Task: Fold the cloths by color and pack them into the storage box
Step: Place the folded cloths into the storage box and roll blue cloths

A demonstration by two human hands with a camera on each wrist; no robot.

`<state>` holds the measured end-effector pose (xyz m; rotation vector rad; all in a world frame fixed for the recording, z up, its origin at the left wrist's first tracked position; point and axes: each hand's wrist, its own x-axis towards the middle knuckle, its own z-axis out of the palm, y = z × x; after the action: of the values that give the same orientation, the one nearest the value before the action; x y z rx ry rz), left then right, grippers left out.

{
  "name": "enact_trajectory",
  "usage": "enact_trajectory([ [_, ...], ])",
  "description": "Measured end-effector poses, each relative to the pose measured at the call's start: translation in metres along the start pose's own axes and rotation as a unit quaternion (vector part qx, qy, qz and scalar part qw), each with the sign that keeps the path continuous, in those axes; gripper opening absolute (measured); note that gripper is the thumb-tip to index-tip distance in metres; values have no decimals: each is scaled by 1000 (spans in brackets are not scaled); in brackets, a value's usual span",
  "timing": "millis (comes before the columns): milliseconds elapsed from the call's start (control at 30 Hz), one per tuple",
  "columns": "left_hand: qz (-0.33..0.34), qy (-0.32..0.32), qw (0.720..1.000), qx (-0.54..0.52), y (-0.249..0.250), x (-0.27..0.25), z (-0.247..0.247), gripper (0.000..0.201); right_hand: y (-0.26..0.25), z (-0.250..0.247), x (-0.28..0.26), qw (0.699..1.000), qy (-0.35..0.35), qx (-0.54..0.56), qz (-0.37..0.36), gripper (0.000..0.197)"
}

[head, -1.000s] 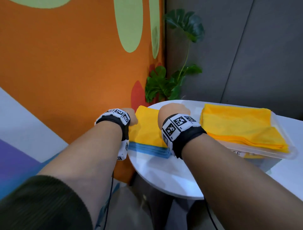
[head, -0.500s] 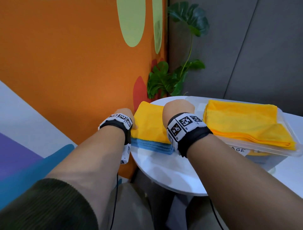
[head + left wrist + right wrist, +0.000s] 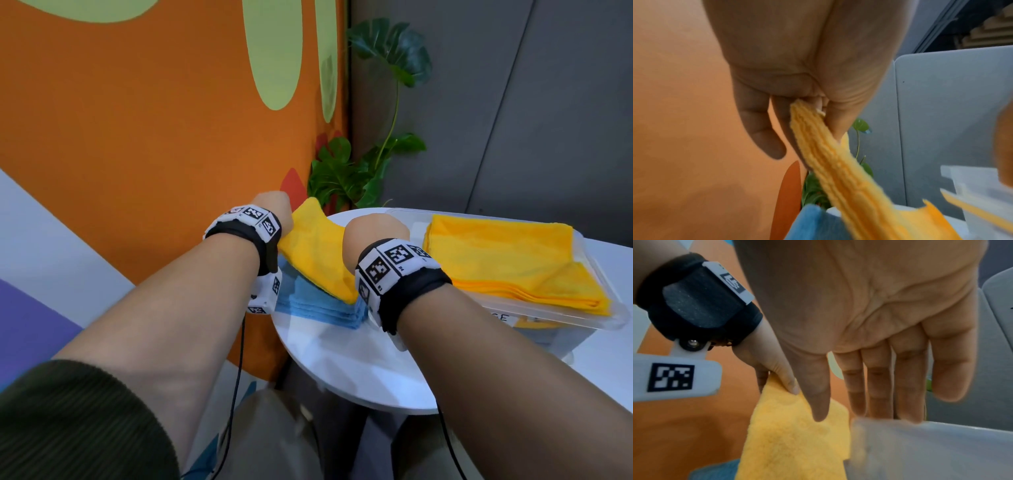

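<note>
Left hand (image 3: 797, 73) pinches folded yellow cloth (image 3: 315, 250) by far corner, lifting it off blue stack (image 3: 315, 305). Right hand (image 3: 869, 321) spread, fingers straight, holding nothing. We should support free edge, keep folds together, carry to box (image 3: 596, 305).

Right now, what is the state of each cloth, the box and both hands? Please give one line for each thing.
left hand: pinches the folded yellow cloth at its far edge
right hand: open, fingers straight, holds nothing
folded yellow cloth: left side lifted, tilted above the blue stack
blue cloths: folded, stacked on the table
storage box: open, yellow cloths folded inside
white table: bears stack and box
</note>
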<state>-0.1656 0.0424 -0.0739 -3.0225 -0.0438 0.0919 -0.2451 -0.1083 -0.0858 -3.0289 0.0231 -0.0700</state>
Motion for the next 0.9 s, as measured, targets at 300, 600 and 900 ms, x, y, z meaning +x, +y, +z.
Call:
enact_trajectory([
  [300,235,241,930,-151,8,-27,-76,12,6,-20,6,980,167,70,86,61],
  [600,280,319,888,-176,35,-43,-111,19,59,-51,4,969,211,104,77,11],
  [900,261,324,876,-243,62,-46,-124,20,107,-82,-17,925,290,220,107,17],
])
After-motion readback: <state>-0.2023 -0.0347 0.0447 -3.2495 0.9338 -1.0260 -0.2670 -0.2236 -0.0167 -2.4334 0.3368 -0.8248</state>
